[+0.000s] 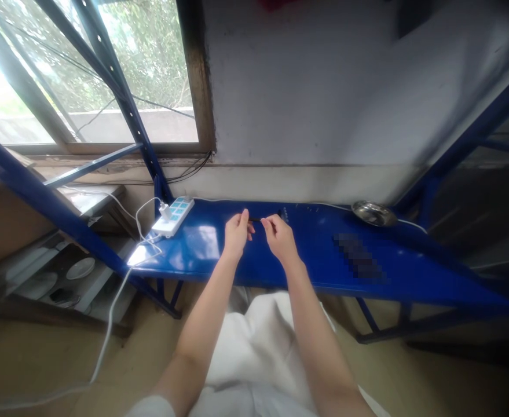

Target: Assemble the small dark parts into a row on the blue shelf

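Note:
My left hand (236, 233) and my right hand (278, 234) are raised over the middle of the blue table (254, 263). Between them runs a thin, dark, rod-like piece (255, 219), lying about level. Each hand pinches one end of it, so both ends are hidden by fingers, and its kind is too small to make out. Just behind my right hand, a cluster of small dark pieces (285, 214) lies on the tabletop, partly covered by that hand.
A white power strip (174, 217) with a plug and cable sits at the table's left end. Toward the right are a shiny metal dish (373, 213) and a blurred-out dark object (358, 255). Blue metal posts (128, 110) rise at the left, near a low shelf (102, 289).

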The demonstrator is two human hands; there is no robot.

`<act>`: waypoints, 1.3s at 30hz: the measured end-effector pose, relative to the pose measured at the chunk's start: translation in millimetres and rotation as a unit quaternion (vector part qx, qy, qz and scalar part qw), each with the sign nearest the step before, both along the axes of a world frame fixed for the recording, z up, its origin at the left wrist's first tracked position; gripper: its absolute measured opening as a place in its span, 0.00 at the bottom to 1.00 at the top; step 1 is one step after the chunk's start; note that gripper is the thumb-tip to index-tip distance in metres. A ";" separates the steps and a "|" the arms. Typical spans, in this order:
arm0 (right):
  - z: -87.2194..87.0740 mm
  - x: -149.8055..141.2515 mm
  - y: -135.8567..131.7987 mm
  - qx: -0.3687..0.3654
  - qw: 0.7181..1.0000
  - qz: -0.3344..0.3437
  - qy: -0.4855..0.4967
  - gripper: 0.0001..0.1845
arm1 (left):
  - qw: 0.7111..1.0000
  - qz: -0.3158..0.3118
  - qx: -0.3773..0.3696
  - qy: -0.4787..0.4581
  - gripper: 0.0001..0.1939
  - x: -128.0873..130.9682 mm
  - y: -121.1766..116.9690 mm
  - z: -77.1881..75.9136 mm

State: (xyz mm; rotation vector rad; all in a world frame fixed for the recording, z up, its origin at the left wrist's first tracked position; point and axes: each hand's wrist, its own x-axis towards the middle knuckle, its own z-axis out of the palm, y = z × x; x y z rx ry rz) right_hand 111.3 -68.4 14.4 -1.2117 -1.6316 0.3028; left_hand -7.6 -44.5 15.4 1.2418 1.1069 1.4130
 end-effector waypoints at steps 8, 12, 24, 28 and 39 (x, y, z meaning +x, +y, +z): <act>0.2 11.7 4.9 0.023 0.999 0.040 -0.013 0.16 | 0.992 0.057 0.060 0.095 0.23 -6.7 -2.1 -0.9; 0.6 15.6 8.0 -0.008 0.999 0.052 -0.002 0.14 | 0.984 0.080 0.087 0.137 0.24 -7.3 -3.2 0.6; -3.7 20.3 18.2 0.020 0.997 0.035 -0.067 0.11 | 0.984 0.093 0.089 0.120 0.20 -16.2 -0.3 1.7; -4.5 20.7 21.0 0.017 0.999 -0.014 -0.030 0.10 | 0.985 0.090 0.080 0.123 0.18 -18.6 6.7 -1.9; -7.2 1.1 28.8 -0.041 0.995 0.086 -0.010 0.10 | 0.990 0.016 0.087 0.112 0.15 -6.4 12.3 -7.0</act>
